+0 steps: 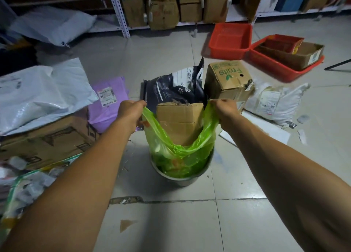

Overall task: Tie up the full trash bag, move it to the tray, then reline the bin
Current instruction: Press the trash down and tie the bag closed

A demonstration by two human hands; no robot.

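Left hand (131,112) and right hand (225,110) each clutch a rim corner of the green trash bag (178,151), bag sitting in the bin (180,181)

floor (171,223): pale glossy tiles | shelving (118,10): perforated metal, cartons | light: dim, perhaps artificial
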